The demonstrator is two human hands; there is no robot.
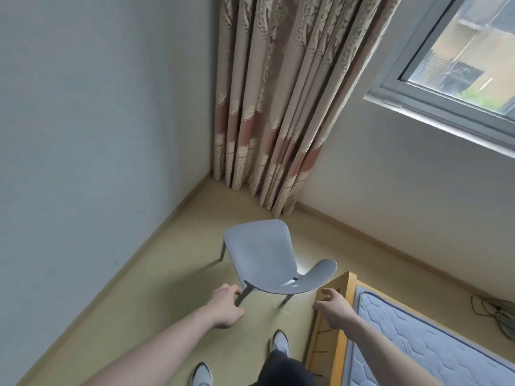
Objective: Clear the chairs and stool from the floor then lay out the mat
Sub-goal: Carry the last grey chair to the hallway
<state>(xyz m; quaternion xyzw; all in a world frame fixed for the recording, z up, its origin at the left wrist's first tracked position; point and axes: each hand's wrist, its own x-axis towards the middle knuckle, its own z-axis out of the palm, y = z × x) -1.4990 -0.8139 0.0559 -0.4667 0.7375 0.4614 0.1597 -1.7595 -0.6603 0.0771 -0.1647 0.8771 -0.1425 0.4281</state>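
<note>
Grey chair (262, 257) between loosely curled left hand (225, 306) and open right hand (335, 307) (neither gripping)

Soft daylight from window (457, 65) (upper right), faint floor shadows, wide-angle edge bending

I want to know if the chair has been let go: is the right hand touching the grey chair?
Apart. In the head view the right hand hangs open beside the grey chair, with bare floor visible between its fingertips and the backrest edge.
</note>
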